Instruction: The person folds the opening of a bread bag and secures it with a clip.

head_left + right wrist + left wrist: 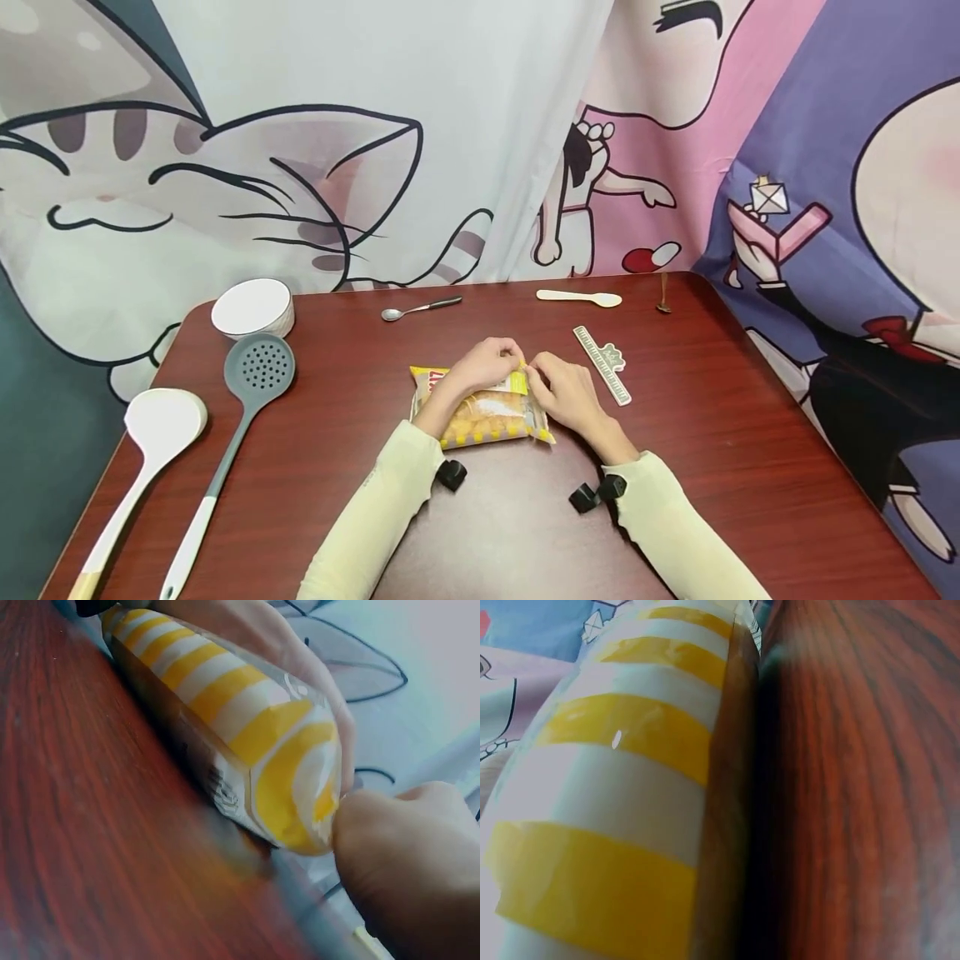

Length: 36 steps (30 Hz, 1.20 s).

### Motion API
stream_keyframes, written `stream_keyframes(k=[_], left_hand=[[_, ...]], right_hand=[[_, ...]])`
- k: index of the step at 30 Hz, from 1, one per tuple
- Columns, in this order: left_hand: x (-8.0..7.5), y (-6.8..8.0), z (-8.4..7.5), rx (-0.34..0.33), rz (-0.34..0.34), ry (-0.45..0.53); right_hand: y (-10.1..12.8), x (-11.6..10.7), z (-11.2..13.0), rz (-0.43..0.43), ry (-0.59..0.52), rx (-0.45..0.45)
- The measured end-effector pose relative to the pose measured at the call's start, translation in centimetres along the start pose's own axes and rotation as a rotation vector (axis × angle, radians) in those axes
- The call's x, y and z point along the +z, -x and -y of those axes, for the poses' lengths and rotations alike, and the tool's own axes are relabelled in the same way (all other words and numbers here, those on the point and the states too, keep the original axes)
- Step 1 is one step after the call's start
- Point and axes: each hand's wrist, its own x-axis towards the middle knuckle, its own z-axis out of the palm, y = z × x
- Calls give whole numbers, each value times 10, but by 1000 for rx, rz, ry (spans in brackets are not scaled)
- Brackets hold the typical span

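Observation:
A clear plastic food bag (483, 421) with yellow-and-white striped edges lies on the table, golden-brown bread-like pieces showing through it. My left hand (483, 367) reaches over the bag and pinches its far right corner. Right beside those fingertips, my right hand (564, 393) grips the same corner from the right side. The left wrist view is filled by the bag's striped side (622, 787), and the left hand is out of sight there. In the right wrist view, the curled right hand (412, 862) is at the bag's end, with the left hand (259, 634) behind the bag.
A pale flat clip (602, 364) with a bear-shaped handle lies right of the bag. Behind are a dark-handled spoon (442, 303), a cream spoon (570, 296) and a small brownish spoon (663, 308). Leftward are a white bowl (253, 308), a grey skimmer (260, 371) and a white ladle (167, 421).

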Motion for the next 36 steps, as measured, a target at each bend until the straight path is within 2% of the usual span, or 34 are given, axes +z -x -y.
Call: stream_keyframes(k=[3,6,8,13,15,17,19,21,23,26,30,33,36], left_hand=[[1,3,1,23,0,15],[2,3,1,40,5,31],[4,-1,0,52,13,40],[9,-7,-2,91,50,75],[8,-6,-1,90,49,84],[7,-2,-1,64,35,95],[6,0,-1,35,7,86],[6,0,-4,20,-16,45],[5,2,-4,14,-29,-7],[6,1,-6,-6,-24,-94],[5,1,-10,-72,26,-146],[2,2,-10,-107,58,-132],[-2,4,-6,-114,85,-55]], right_hand=[[-2,-3,4,18,64,-87],[-4,-8,6,53,56,-75],[-4,-14,2,81,9,-9],[-3,-23,-2,139,-139,255],[-5,-24,1,174,-150,298],[-10,-24,6,219,-120,244],[-13,-24,9,233,-60,118],[-15,-27,9,216,5,-18],[-15,-26,10,179,31,-111],[-13,-28,7,140,46,-162],[-11,-29,6,124,45,-206],[-12,-26,7,109,40,-231],[-14,-22,9,98,48,-236]])
